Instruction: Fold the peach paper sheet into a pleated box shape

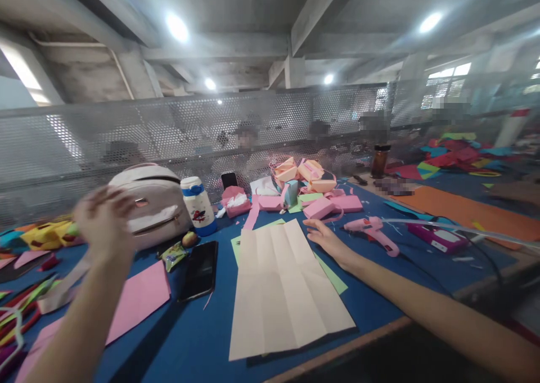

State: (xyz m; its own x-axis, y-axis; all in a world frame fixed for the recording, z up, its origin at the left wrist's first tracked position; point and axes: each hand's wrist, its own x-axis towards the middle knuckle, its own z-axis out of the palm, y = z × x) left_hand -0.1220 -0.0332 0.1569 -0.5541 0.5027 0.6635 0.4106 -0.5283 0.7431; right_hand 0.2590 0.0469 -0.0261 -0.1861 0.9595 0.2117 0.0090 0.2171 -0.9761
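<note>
A creased sheet of pale peach paper (287, 287) lies on the blue table, its fold lines dividing it into panels, with light green paper (333, 273) partly under it. Beside its upper right edge is my right hand (324, 238), fingers stretched out and holding nothing. My left hand (103, 220) is raised at the left, in front of a pale backpack (156, 220). Motion smears its fingers, so whether they hold anything is unclear. Below that hand lies pink paper (141, 298), partly hidden by the forearm.
A black phone (199, 270), a snack packet (172, 255) and a white-and-blue bottle (198, 206) stand or lie left of the sheet. To the right are a pink glue gun (373, 234) with its cord and a purple box (436, 238). Folded pink boxes (320, 207) and peach paper baskets (310, 172) sit behind.
</note>
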